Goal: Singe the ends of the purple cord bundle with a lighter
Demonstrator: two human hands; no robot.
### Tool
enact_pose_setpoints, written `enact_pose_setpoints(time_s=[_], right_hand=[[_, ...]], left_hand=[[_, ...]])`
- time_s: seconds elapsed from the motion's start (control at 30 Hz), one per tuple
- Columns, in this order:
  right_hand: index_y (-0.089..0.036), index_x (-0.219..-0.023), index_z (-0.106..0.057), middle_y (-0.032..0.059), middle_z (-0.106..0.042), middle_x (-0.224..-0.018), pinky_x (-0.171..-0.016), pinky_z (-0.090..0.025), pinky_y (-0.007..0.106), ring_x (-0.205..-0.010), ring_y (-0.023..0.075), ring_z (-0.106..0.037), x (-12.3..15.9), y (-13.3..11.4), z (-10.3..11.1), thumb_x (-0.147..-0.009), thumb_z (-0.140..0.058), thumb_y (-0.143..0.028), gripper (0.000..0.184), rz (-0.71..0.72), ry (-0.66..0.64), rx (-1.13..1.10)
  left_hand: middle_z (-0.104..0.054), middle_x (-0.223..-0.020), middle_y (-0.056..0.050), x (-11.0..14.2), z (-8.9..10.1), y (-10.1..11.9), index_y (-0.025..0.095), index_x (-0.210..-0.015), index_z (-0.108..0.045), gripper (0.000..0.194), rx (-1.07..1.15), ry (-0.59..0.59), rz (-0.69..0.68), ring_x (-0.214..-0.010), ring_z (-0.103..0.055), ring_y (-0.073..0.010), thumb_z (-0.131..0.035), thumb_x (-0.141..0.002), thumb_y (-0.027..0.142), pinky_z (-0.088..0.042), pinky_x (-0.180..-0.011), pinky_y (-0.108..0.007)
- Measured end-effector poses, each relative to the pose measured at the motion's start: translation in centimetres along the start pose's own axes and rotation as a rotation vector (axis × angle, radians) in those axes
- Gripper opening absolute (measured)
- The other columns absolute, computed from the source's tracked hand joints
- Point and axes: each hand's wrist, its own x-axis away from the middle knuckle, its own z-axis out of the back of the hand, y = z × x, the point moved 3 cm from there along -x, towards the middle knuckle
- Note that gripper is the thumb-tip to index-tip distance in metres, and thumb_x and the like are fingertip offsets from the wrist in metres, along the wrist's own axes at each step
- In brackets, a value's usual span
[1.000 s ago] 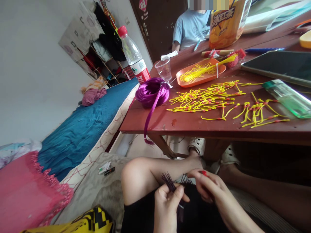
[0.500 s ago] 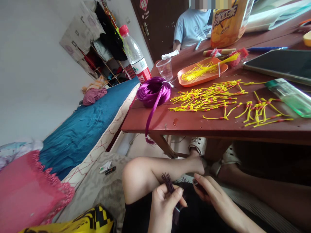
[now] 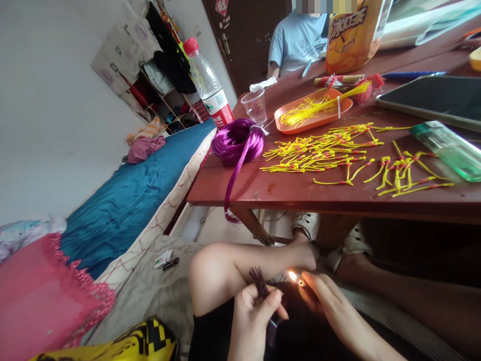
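My left hand (image 3: 252, 321) is closed around a small bundle of dark purple cords (image 3: 258, 279), whose cut ends stick up above my thumb. My right hand (image 3: 330, 306) grips a lighter (image 3: 300, 283) and a small flame (image 3: 292, 276) burns at its tip, just right of the cord ends. Both hands rest low over my lap, beside my bare knee (image 3: 210, 271). A coil of bright purple cord (image 3: 236, 143) lies on the red-brown table (image 3: 300, 193), one strand hanging over the edge.
Several yellow cord pieces with red beads (image 3: 323, 153) are spread on the table, beside an orange tray (image 3: 313, 111), a green lighter (image 3: 447, 150), a plastic cup (image 3: 254, 106), a water bottle (image 3: 206, 82) and a tablet (image 3: 432, 100). Another person in a blue shirt (image 3: 296, 42) sits opposite. A bed (image 3: 124, 200) lies left.
My right hand has brought the lighter up to the cord ends and a flame is now lit. The left hand keeps the bundle in the same place.
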Motion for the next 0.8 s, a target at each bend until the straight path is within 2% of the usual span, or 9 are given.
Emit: enact_pose_setpoints(time_s=[0.2,0.33,0.5,0.67,0.8], right_hand=[[-0.019,-0.052,-0.043,-0.0019,-0.044,-0.056,-0.054,-0.035,0.024,-0.057,0.0137,-0.041,0.13,0.28,-0.02,-0.073,-0.039,-0.061,0.047,0.033,0.0,0.013],[-0.018,-0.054,-0.045,-0.0022,-0.044,-0.056,-0.054,-0.036,0.024,-0.056,0.0132,-0.041,0.02,0.62,-0.07,-0.073,-0.042,-0.06,0.046,0.04,-0.001,-0.011],[-0.019,-0.053,-0.044,-0.0033,-0.041,-0.055,-0.052,-0.036,0.023,-0.055,0.0124,-0.039,-0.19,0.1,0.29,-0.072,-0.046,-0.056,0.042,0.043,0.028,-0.053],[-0.019,-0.05,-0.046,-0.0021,-0.045,-0.054,-0.052,-0.036,0.024,-0.055,0.0133,-0.041,-0.36,-0.23,0.55,-0.072,-0.044,-0.055,0.043,0.049,0.013,-0.017],[-0.018,-0.051,-0.046,-0.0018,-0.046,-0.056,-0.053,-0.036,0.023,-0.057,0.0137,-0.042,-0.33,-0.14,0.54,-0.072,-0.043,-0.058,0.045,0.06,-0.005,0.029]], left_hand=[[-0.058,-0.043,-0.001,0.03,-0.05,0.05,0.012,-0.057,-0.062,0.024,-0.004,0.005,0.002,-0.046,-0.043,-0.009,-0.07,-0.062,0.034,-0.03,-0.05,-0.02],[-0.057,-0.044,-0.001,-0.04,-0.08,0.07,0.012,-0.056,-0.061,0.025,-0.024,-0.028,0.0,-0.047,-0.043,-0.0092,-0.068,-0.064,0.035,-0.031,-0.051,-0.021],[-0.058,-0.043,-0.001,0.04,0.03,-0.21,0.013,-0.059,-0.062,0.026,0.01,-0.013,0.035,-0.047,-0.045,-0.0103,-0.071,-0.06,0.038,-0.032,-0.051,-0.021],[-0.059,-0.044,-0.001,0.09,-0.09,-0.22,0.012,-0.063,-0.062,0.024,-0.031,-0.119,0.049,-0.046,-0.045,-0.0092,-0.068,-0.064,0.035,-0.032,-0.052,-0.02],[-0.06,-0.045,-0.001,0.07,0.02,-0.17,0.012,-0.065,-0.061,0.023,-0.053,-0.13,0.043,-0.046,-0.045,-0.0088,-0.067,-0.066,0.034,-0.031,-0.052,-0.02]])
